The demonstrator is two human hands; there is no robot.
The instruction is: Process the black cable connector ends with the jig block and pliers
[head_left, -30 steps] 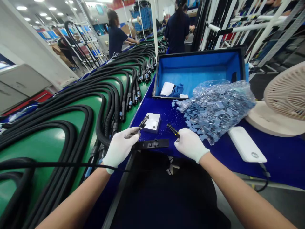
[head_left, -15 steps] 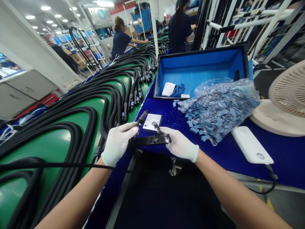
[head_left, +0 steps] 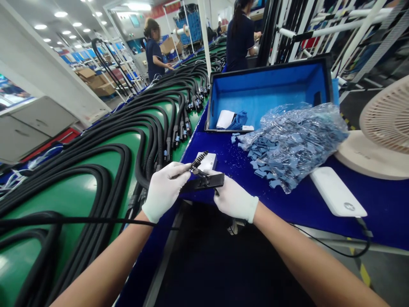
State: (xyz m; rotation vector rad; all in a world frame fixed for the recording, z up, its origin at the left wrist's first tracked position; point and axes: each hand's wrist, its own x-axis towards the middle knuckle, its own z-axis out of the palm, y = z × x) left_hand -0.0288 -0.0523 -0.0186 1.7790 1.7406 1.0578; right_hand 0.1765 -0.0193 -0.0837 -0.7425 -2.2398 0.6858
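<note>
My left hand (head_left: 164, 189), in a white glove, is closed on a black cable end with a ribbed strain relief (head_left: 199, 160) that points up and right. My right hand (head_left: 234, 199), also gloved, is closed under a flat black bar-shaped part (head_left: 204, 181) and presses against it from the right. The two hands meet at the near edge of the blue table (head_left: 287, 204). A small white block (head_left: 209, 160) lies just behind the bar. A thin black cable (head_left: 79, 221) runs from the left hand off to the left.
Thick black hoses (head_left: 105, 170) lie along the green conveyor on the left. A blue bin (head_left: 268, 91) stands at the back, with a clear bag of grey-blue pieces (head_left: 294, 140) in front of it. A white power bank (head_left: 337, 192) and a fan (head_left: 383, 123) sit right. Two people work farther back.
My right hand moved left from near the bag to the black bar and took hold of it. The left hand brought the cable end closer to the bar.
</note>
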